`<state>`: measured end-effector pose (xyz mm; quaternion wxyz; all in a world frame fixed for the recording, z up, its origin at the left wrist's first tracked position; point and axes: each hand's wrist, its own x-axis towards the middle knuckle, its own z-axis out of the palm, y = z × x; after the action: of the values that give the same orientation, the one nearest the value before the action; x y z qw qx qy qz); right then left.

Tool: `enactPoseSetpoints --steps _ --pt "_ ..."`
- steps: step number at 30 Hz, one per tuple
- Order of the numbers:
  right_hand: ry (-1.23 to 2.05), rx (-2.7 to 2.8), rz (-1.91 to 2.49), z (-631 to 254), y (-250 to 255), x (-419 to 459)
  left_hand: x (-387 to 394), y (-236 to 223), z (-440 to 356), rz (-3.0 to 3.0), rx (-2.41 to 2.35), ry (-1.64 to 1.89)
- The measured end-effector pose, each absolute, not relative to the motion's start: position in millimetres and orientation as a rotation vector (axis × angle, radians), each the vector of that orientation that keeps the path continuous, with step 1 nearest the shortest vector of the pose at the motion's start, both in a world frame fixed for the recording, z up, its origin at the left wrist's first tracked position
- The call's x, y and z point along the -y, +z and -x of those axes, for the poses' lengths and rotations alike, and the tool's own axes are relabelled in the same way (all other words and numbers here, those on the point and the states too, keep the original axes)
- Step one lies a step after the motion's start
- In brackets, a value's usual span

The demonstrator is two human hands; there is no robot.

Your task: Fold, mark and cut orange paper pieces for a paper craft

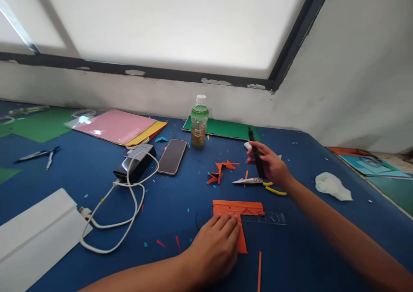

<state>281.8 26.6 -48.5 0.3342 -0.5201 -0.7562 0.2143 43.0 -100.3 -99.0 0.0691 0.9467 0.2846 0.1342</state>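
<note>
My left hand (214,244) lies flat, fingers together, on a piece of orange paper (238,209) near the table's front. A clear ruler (269,217) rests across that paper's right end. My right hand (269,163) is raised further back and grips a black pen-like tool (255,152) that points away from me. Just below that hand lie scissors with yellow handles (258,181). Small orange paper cut-outs (221,171) sit to the left of the scissors.
On the blue table (180,197) stand a green bottle (199,122), a phone (172,156), a power bank with white cable (134,165), pink and yellow sheets (118,126), a green board (226,129), a crumpled tissue (332,185), a compass (41,155) and white card (35,236).
</note>
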Motion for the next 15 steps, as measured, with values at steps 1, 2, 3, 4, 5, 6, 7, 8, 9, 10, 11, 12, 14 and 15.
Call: enactPoseSetpoints --steps 1,2,3,4,5,6,7,8,9,10,11,12,14,15 --pt "0.705 1.909 1.248 -292.4 -49.6 -7.2 100.1 -99.3 -43.4 -2.823 -0.86 0.398" --pt "0.822 1.882 1.166 -301.8 -52.2 11.5 99.6 -99.3 -43.8 -2.804 -0.853 0.387" --pt "0.889 1.887 1.141 -309.5 -56.4 28.6 99.0 -98.8 -44.0 -2.788 -0.844 0.377" --pt "0.923 1.927 1.16 -315.3 -61.6 43.5 98.2 -97.9 -44.2 -2.775 -0.835 0.366" --pt "0.927 1.997 1.201 -319.0 -67.6 55.6 97.4 -96.6 -44.2 -2.761 -0.83 0.351" --pt "0.93 2.069 1.255 -320.9 -73.6 64.7 96.5 -95.1 -44.2 -2.747 -0.828 0.335" --pt "0.873 2.159 1.269 -321.3 -79.4 70.7 95.6 -93.4 -44.1 -2.735 -0.826 0.319" --pt "0.807 2.243 1.275 -320.9 -84.3 74.0 94.8 -91.7 -44.0 -2.725 -0.821 0.303" --pt "0.742 2.301 1.274 -320.1 -88.3 75.0 94.0 -90.1 -43.9 -2.717 -0.817 0.29" --pt "0.682 2.341 1.263 -319.5 -91.1 74.3 93.1 -88.6 -43.9 -2.712 -0.809 0.275" --pt "0.639 2.362 1.252 -319.4 -92.8 72.6 92.1 -87.3 -43.9 -2.71 -0.802 0.26" --pt "0.612 2.37 1.239 -319.9 -93.7 70.5 90.9 -86.2 -44.0 -2.711 -0.792 0.241" --pt "0.575 2.386 1.196 -322.3 -93.7 66.6 87.3 -84.5 -44.5 -2.723 -0.785 0.204" --pt "0.556 2.394 1.171 -323.9 -93.5 65.4 84.9 -84.0 -44.8 -2.734 -0.788 0.189"
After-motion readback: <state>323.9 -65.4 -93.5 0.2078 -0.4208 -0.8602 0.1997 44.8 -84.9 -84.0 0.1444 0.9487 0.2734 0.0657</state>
